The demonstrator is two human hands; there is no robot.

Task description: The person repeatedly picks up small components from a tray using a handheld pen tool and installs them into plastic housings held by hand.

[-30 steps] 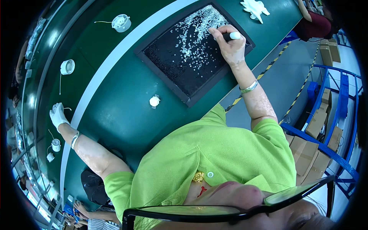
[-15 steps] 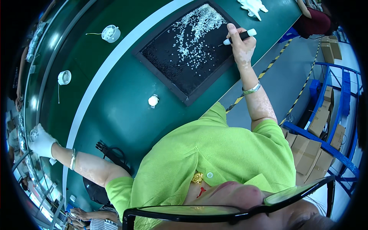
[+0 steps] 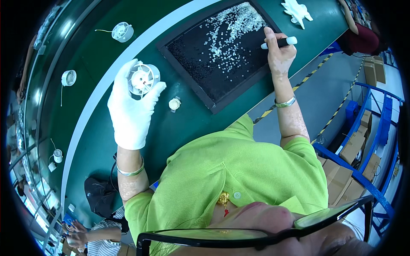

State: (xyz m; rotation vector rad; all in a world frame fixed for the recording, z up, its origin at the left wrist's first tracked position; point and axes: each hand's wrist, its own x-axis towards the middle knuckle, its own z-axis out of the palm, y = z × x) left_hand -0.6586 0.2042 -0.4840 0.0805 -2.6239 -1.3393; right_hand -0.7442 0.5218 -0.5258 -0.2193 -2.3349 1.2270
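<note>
My left hand (image 3: 131, 113), in a white glove, grips a small white round fan (image 3: 144, 81) with its blades facing up, over the table left of the tray. My bare right hand (image 3: 280, 59) is closed around a short pen-shaped tool (image 3: 287, 41) with a black body and white ends. Its thin tip points left over the right edge of a black tray (image 3: 243, 90). Many tiny clear pieces (image 3: 245, 19) are scattered in that tray, with tiny black pieces (image 3: 183, 59) along its left side. A small round whitish part (image 3: 174, 103) lies between my left hand and the tray.
More white fans with wires lie on the green belt, one at the far side (image 3: 122, 32) and another at the left (image 3: 68, 77). A white glove (image 3: 297, 13) rests beyond the tray. A black bag (image 3: 100, 196) sits near my left elbow. Other people work at both sides.
My left hand has come from the belt at far left to the table beside the tray, with a fan in it. The right hand keeps the tool over the tray's edge.
</note>
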